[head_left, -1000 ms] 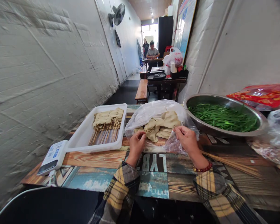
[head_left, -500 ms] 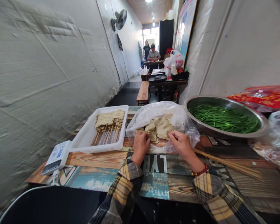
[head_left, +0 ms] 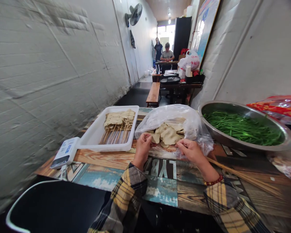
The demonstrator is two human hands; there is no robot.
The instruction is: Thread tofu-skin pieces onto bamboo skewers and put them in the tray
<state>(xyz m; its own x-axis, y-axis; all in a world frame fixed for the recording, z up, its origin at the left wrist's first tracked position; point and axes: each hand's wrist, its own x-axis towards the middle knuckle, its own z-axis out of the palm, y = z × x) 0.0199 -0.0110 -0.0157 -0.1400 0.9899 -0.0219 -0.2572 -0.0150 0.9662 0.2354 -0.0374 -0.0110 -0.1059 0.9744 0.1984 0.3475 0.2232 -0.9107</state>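
A clear plastic bag [head_left: 174, 118] of flat beige tofu-skin pieces [head_left: 168, 134] lies on the painted wooden table [head_left: 160, 191]. My left hand [head_left: 142, 147] is closed, pinching the bag's near left edge beside the pieces. My right hand [head_left: 190, 150] is closed in a pinch on the bag's near right edge. Both sleeves are yellow and dark plaid. A red bead bracelet [head_left: 213, 182] is on my right wrist.
A white tray [head_left: 97, 134] with skewered tofu skins stands left of the bag. A steel bowl [head_left: 244, 142] of green chives is at the right, loose bamboo skewers [head_left: 247, 179] before it. A small scale [head_left: 63, 153] sits at the table's left edge. Two people are far down the corridor.
Both hands have stayed at the bag's mouth, drawing a little closer together. The tofu-skin pile looks flatter in the bag. The camera has shifted left.
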